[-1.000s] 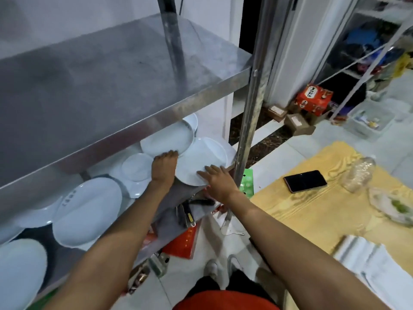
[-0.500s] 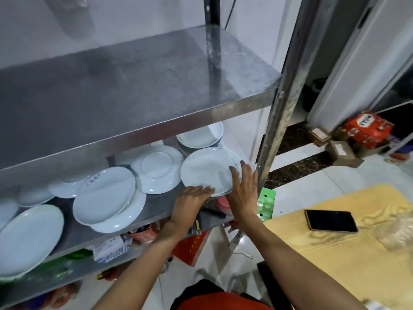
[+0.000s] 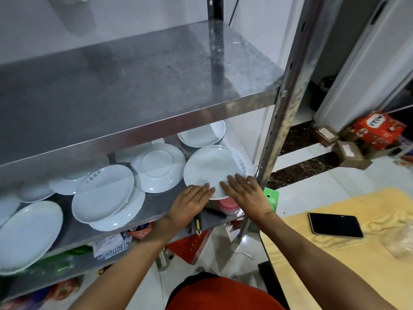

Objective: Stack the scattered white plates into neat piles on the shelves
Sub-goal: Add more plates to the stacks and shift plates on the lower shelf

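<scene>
Several white plates lie scattered on the middle steel shelf point(image 3: 156, 214). A round plate point(image 3: 212, 168) sits at the shelf's right front corner, on top of another plate. My left hand point(image 3: 193, 201) and my right hand point(image 3: 242, 191) both rest flat on its near rim, fingers stretched out, side by side. Left of it lies an upside-down plate point(image 3: 158, 170), then an oval plate point(image 3: 104, 192) stacked on a second one. A big oval plate point(image 3: 26, 236) sits at the far left. One more plate point(image 3: 202, 136) is at the back right.
The top steel shelf point(image 3: 134, 86) overhangs the plates. A steel upright post point(image 3: 281, 121) stands right beside my right hand. A wooden table point(image 3: 348, 249) with a black phone point(image 3: 335, 224) is at the right. Boxes point(image 3: 377, 128) sit on the floor beyond. Clutter fills the lower shelf.
The view has swung left and up. My left hand left the back plates and came beside my right hand on the front right plate's rim.
</scene>
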{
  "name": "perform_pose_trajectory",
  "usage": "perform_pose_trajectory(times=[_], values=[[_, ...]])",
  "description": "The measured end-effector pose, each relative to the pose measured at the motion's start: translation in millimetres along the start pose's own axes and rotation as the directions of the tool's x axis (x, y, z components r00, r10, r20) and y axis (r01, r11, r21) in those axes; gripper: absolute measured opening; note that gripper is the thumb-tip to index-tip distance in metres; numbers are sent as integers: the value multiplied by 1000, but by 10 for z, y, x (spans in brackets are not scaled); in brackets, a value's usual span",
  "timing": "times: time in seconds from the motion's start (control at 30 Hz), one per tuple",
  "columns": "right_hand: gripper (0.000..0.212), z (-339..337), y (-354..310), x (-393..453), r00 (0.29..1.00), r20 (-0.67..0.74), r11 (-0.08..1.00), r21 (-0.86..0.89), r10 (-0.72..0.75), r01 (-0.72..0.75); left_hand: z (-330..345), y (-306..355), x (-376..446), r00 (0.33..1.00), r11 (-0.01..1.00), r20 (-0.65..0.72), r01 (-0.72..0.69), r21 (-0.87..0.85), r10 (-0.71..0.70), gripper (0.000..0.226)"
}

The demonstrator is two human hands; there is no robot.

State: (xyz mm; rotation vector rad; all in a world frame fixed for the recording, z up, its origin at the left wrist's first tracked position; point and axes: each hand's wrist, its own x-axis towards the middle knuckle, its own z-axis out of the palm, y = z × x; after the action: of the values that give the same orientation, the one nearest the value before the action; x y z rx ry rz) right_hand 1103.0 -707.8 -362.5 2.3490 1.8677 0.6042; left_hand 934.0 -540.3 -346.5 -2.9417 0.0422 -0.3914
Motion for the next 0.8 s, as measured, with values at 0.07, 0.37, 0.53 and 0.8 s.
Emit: perform_pose_trajectory(times=[0.07, 0.37, 0.53, 0.8], values=[[60, -17, 64, 98, 998, -55, 999, -33, -23, 21, -39, -68, 39, 999, 997, -36, -33, 65, 35, 52], [48, -59, 246, 885, 1000, -3, 1000, -8, 24, -24, -168, -550, 428, 991, 982, 112, 57, 181, -78, 56], [65, 47, 256, 1236, 976, 165, 980, 120, 140, -161, -51, -726, 659, 934, 962, 266, 190, 194, -238, 70], [59, 438, 404, 1547, 936, 342, 869, 435, 84, -237, 86, -953, 970, 816, 912, 407, 361, 197, -411, 71]])
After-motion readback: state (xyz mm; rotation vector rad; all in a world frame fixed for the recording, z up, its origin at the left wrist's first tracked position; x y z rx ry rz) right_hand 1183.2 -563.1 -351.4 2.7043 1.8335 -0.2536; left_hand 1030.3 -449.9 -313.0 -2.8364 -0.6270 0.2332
